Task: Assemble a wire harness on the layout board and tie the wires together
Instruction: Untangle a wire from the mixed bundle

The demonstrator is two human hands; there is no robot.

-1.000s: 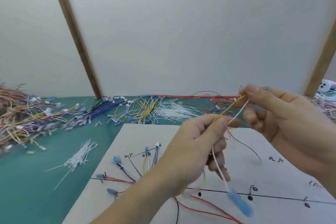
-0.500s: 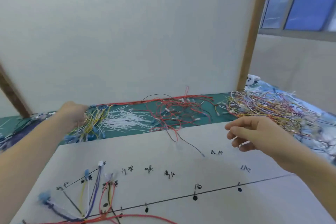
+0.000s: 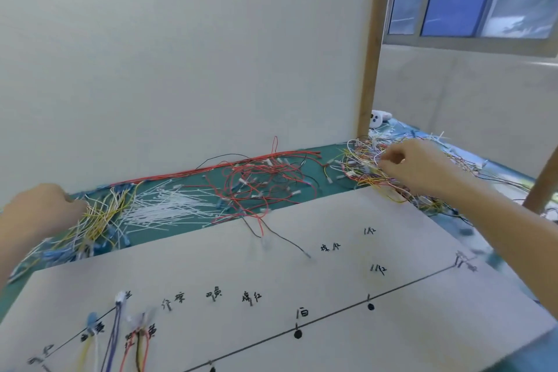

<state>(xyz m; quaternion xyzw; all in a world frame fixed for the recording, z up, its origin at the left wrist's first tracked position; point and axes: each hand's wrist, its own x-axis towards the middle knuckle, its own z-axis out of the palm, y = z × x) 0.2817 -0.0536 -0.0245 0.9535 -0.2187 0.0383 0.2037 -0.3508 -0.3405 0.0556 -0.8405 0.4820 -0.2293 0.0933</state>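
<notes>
The white layout board (image 3: 302, 251) lies in front of me, marked with a black line, dots and handwritten labels. Several coloured wires (image 3: 117, 338) lie on its lower left branch marks. My right hand (image 3: 419, 170) reaches into the mixed pile of thin wires (image 3: 362, 169) at the board's far right corner, where thumb and forefinger pinch into the strands. My left hand (image 3: 39, 214) is at the far left, its knuckles against the yellow wire pile (image 3: 99, 217). Its fingertips are hidden.
Along the green mat (image 3: 320, 157) behind the board lie white cable ties (image 3: 169, 208) and a tangle of red wires (image 3: 259, 184). A white panel stands behind them, with a wooden post (image 3: 370, 69) at its right edge. A red and a black wire end trail onto the board (image 3: 271, 229).
My hands have parted and the yellow and white wires they held are gone from them. The view swung right. My right hand reached out to the mixed pile, my left to the yellow pile.
</notes>
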